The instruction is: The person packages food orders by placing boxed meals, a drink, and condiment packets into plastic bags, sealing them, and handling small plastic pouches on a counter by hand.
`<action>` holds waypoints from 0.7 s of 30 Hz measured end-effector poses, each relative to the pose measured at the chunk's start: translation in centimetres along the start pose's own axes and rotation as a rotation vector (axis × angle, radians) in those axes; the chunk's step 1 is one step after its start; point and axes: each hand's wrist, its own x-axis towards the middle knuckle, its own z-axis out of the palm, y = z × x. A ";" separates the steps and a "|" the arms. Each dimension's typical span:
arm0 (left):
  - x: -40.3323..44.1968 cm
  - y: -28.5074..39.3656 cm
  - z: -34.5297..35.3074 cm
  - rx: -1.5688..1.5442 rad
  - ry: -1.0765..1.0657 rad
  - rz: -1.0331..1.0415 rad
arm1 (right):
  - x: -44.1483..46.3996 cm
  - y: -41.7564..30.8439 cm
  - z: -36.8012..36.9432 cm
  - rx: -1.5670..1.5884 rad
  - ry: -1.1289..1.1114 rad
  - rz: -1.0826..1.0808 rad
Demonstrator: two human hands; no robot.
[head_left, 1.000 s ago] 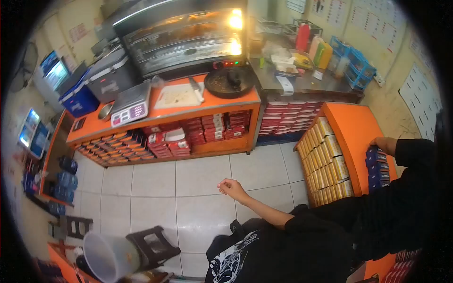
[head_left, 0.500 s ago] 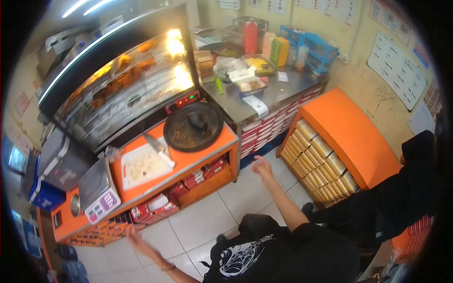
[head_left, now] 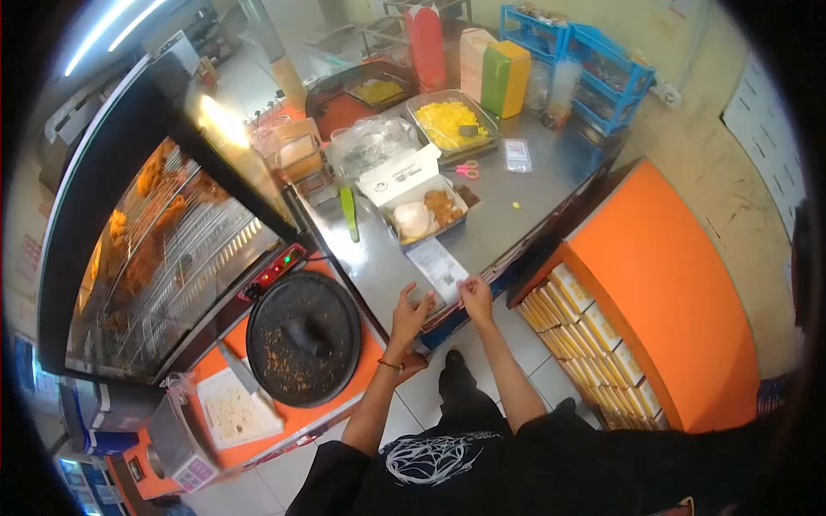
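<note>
Head view: right hand (head_left: 478, 303) pinching paper slip (head_left: 435, 263) at near edge, left hand (head_left: 410, 315) loosely open; likely light, limp, best edge-held.

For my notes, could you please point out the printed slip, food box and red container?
Printed slip (head_left: 436, 267), head view: printed face.
Food box (head_left: 399, 178), head view: raised lid.
Red container (head_left: 425, 53), head view: its side.
</note>
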 end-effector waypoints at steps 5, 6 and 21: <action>4.9 6.0 2.6 0.299 0.084 -0.213 | 0.1 -6.0 -0.9 0.059 -0.046 0.142; 5.6 5.8 3.2 0.300 0.084 -0.233 | 0.7 -6.6 -1.0 -0.033 -0.033 0.102; 7.1 3.2 -1.7 0.589 0.151 -0.064 | 24.6 -7.1 0.6 -0.525 -0.166 -0.265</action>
